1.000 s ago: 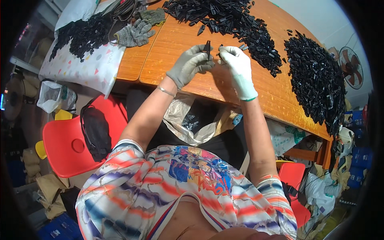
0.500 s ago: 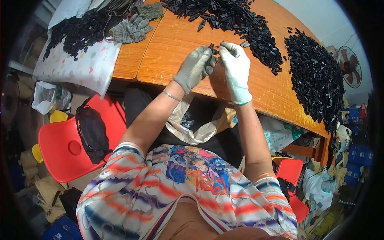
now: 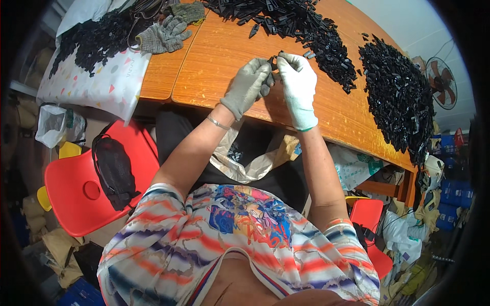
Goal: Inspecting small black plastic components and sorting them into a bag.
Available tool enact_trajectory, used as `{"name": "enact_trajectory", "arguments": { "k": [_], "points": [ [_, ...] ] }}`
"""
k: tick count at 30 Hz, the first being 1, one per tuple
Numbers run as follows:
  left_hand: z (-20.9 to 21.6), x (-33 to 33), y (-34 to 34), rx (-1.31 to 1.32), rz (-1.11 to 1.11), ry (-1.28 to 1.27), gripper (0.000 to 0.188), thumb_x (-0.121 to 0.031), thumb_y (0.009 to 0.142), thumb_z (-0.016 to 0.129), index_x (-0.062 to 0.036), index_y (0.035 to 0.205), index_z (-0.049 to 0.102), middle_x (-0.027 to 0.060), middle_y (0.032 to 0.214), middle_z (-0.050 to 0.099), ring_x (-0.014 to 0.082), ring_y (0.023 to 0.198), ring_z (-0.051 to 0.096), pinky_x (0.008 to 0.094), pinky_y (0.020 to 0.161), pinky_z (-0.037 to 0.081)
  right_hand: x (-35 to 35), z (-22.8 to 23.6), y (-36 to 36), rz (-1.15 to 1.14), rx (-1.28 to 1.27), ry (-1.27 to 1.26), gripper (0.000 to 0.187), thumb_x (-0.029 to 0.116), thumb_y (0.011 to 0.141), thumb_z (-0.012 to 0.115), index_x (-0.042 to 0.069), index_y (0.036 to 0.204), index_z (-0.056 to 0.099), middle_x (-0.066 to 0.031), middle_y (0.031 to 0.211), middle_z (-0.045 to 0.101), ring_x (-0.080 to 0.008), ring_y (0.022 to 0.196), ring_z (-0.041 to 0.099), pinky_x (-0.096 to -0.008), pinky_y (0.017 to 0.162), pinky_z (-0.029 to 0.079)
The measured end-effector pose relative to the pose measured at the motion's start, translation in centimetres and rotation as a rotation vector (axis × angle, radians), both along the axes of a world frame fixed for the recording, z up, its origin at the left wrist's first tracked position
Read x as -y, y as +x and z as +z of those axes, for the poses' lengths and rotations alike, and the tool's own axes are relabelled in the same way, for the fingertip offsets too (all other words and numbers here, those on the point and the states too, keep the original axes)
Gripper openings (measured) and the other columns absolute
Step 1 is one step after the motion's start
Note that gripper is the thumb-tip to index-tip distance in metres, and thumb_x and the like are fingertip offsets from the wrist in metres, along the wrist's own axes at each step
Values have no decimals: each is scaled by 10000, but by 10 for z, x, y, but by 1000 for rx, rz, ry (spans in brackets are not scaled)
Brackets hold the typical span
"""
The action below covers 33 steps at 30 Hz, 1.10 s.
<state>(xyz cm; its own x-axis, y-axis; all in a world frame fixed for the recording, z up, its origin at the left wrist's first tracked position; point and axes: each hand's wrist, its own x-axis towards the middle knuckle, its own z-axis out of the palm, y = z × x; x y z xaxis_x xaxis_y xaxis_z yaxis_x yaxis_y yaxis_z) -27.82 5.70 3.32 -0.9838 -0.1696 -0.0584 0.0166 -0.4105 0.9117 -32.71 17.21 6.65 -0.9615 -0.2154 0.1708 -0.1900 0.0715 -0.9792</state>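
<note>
Apparently, the gloved left grip (image 3: 248,87) is clamped on 1 small black piece (image 3: 273,64), which pokes out past its thumb and fingertips, in the space between the hands. The gloved right grip (image 3: 299,84) has thumb and finger drawn together just beside that piece; I cannot tell whether they pinch anything. Both are above the counter (image 3: 209,61), short of a heap of black pieces (image 3: 291,25).

Premises: apparently a small workshop. Evidence: worn wooden counter (image 3: 219,58) carrying bulk heaps of small black parts (image 3: 397,99); grey knitted work gloves (image 3: 162,37) lying at its left; a fan (image 3: 442,82) beside the wall (image 3: 423,30); red plastic chair (image 3: 76,204) drawn up nearby.
</note>
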Motion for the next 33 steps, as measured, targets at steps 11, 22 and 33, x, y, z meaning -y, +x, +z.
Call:
{"name": "enact_trajectory", "arguments": {
  "k": [11, 22, 33],
  "points": [
    [-1, -3, -3, 34, 20, -55, 148, -214, 991, 475, -74, 977, 520, -19, 692, 535, 29, 507, 433, 167, 429, 329, -1, -5, 0, -27, -82, 76, 209, 137, 866, 647, -26, 995, 633, -80, 887, 671, -104, 767, 606, -256, 699, 495],
    [-25, 2, -9, -40, 219, -291, 207, -260, 988, 474, -77, 983, 572, -48, 630, 442, 34, 480, 367, 196, 417, 296, 8, 16, -17, 176, -591, 969, 170, 191, 808, 553, 60, 858, 649, -204, 870, 650, -372, 760, 649, -453, 675, 519],
    [-8, -13, -22, 116, 297, -34, 296, -264, 979, 452, -88, 758, 540, -37, 591, 432, 63, 453, 346, 253, 410, 263, 6, 2, -27, 212, -799, 856, 97, 118, 778, 526, 28, 807, 552, -198, 766, 633, -383, 718, 634, -467, 605, 495]
  ]
}}
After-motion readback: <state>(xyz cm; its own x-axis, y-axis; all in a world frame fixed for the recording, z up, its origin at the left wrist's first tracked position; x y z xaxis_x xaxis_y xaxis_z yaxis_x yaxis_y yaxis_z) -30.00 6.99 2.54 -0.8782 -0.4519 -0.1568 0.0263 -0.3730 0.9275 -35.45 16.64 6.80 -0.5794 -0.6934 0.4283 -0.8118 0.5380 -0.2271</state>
